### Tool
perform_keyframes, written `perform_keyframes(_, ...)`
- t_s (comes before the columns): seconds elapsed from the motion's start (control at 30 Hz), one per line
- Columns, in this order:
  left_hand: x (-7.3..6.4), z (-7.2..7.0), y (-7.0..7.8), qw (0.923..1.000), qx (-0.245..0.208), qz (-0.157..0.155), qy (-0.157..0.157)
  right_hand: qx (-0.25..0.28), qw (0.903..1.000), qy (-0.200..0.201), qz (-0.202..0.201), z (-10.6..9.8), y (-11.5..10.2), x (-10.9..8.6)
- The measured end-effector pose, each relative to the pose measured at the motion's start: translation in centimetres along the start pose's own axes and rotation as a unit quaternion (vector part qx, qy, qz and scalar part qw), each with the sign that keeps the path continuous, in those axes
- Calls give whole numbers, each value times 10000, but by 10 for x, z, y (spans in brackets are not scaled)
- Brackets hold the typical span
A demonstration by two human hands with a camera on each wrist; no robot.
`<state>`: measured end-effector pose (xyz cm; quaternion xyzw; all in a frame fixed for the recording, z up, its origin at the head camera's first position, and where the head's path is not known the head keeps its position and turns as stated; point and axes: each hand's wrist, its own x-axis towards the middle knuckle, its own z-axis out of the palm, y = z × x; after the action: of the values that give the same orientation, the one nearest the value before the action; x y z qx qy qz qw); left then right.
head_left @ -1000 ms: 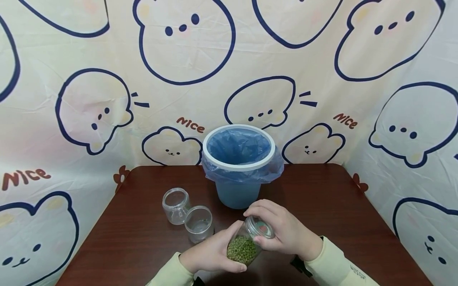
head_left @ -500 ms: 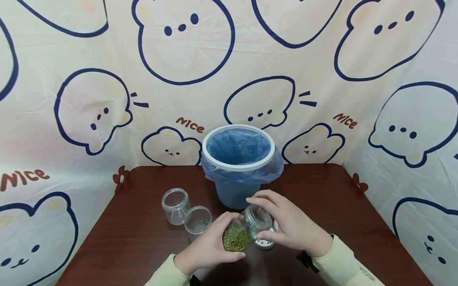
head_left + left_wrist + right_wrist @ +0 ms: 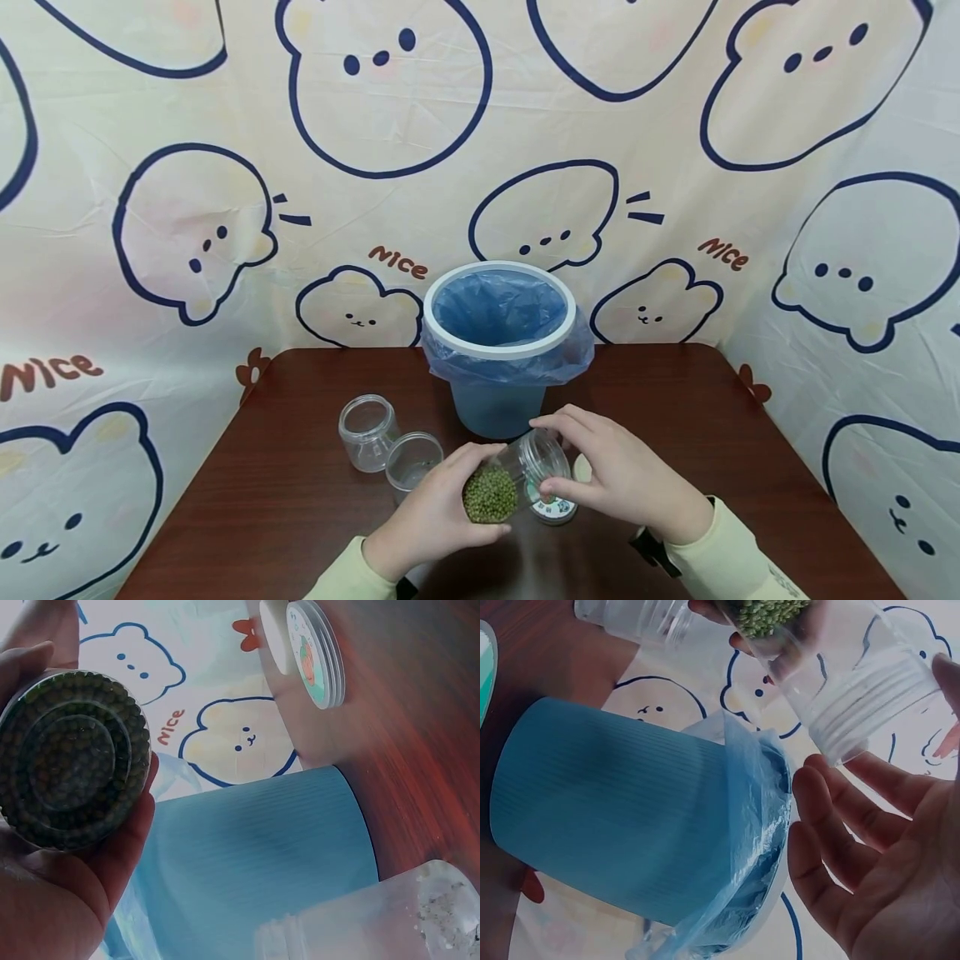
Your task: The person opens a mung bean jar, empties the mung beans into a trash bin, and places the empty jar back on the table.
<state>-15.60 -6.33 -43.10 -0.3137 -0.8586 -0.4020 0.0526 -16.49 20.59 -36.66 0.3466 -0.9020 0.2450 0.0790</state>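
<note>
My left hand (image 3: 435,521) grips a clear jar (image 3: 517,467) partly filled with green mung beans (image 3: 491,494). The jar is tipped far to the right, and the beans sit heaped towards its base. Its threaded mouth (image 3: 877,712) is uncovered. My right hand (image 3: 626,475) holds the jar at the mouth, thumb on one side and fingertips on the other. Facing the left wrist camera is the jar's round base (image 3: 71,761). Just beyond the mouth, a lid (image 3: 555,510) with a printed label lies on the table, partly hidden by the jar.
Two uncovered clear jars, one farther back (image 3: 367,433) and one nearer (image 3: 414,462), stand left of my hands. Behind them is a blue bin (image 3: 498,408) with a bag liner and white rim. A second pale lid (image 3: 277,634) stands beside the labelled one.
The jar has tipped further onto its side, its base swinging up and left. My right hand has shifted slightly right, and more of the labelled lid shows.
</note>
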Motion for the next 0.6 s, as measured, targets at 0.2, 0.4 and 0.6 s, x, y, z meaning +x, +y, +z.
perform_keyframes(0.2,0,1,-1,9999,158,4,67,124,9999,-88,50,-1,1,-3)
perform_keyframes(0.4,-1,0,-2,9999,109,-14,-12,354,9991,-219,52,-2,2,-5)
perform_keyframes(0.6,-1,-2,-3,9999,77,60,-102,474,9982,-326,-189,-6,5,-8)
